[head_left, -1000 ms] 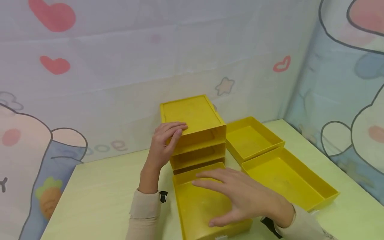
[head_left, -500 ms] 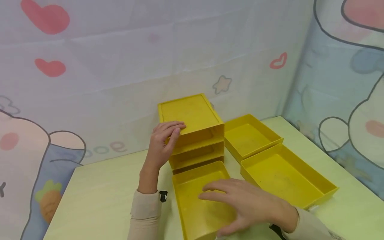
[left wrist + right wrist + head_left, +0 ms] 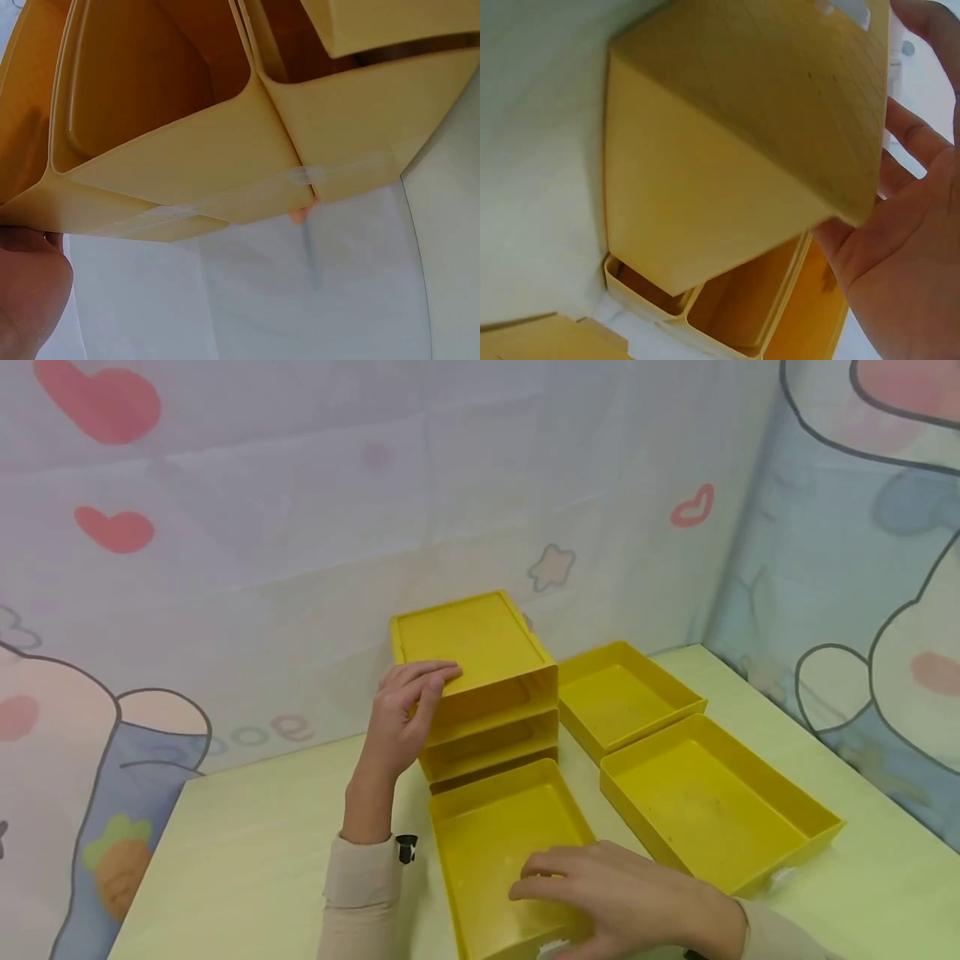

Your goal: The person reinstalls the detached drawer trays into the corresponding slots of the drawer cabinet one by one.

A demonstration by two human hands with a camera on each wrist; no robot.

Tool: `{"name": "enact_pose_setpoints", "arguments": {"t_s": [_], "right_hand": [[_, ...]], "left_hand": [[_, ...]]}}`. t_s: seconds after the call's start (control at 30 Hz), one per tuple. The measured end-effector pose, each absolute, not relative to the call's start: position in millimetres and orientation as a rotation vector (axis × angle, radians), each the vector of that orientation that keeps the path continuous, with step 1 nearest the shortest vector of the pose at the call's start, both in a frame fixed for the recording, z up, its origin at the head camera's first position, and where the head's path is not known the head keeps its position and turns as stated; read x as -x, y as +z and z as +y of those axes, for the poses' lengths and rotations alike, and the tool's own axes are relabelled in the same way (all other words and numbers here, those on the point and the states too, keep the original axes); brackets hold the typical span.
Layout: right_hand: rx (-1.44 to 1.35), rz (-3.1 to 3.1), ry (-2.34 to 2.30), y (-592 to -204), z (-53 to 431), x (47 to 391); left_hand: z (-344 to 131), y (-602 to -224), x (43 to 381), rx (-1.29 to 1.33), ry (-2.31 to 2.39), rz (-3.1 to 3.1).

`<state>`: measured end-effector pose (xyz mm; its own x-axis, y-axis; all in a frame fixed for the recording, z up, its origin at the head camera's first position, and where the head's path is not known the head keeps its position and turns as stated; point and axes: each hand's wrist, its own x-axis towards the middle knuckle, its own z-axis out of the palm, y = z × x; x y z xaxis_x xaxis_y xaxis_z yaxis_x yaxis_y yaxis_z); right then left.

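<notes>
A yellow drawer cabinet [image 3: 480, 643] stands against the back wall, its upper slots bare of drawers. My left hand [image 3: 397, 718] rests at its top left front corner, fingers laid on the top and thumb near the front edge. In the left wrist view, part of that hand [image 3: 30, 289] touches the cabinet's side [image 3: 195, 172]. A yellow drawer [image 3: 495, 860] lies in front of the cabinet, at its lowest slot. Over that drawer's front right end is my right hand [image 3: 615, 893], fingers spread and slightly bent. In the right wrist view, some fingers pass behind the drawer front [image 3: 780, 97].
Two more yellow drawers, a rear one [image 3: 626, 693] and a nearer one [image 3: 720, 802], lie to the right on the pale green tabletop [image 3: 262, 860]. A printed cloth wall [image 3: 300, 527] closes off the back, another the right side.
My right hand has moved down and toward me, from over the middle of the front drawer to its front end. My left hand stays on the cabinet. The view has shifted slightly.
</notes>
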<state>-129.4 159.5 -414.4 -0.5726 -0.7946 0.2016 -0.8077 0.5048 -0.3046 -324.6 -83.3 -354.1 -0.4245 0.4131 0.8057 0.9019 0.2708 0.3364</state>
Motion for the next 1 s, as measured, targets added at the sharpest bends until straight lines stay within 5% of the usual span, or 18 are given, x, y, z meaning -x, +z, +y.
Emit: {"name": "enact_pose_setpoints", "arguments": {"t_s": [0.37,1.0], "right_hand": [[-1.571,-2.644,0.452,-428,149,125],[-1.271,-3.037,0.560,-430,141,98]], "left_hand": [[-87,-356,324,1.170,-1.074,-2.004],[-85,-352,323,1.244,-1.056,-1.986]]}}
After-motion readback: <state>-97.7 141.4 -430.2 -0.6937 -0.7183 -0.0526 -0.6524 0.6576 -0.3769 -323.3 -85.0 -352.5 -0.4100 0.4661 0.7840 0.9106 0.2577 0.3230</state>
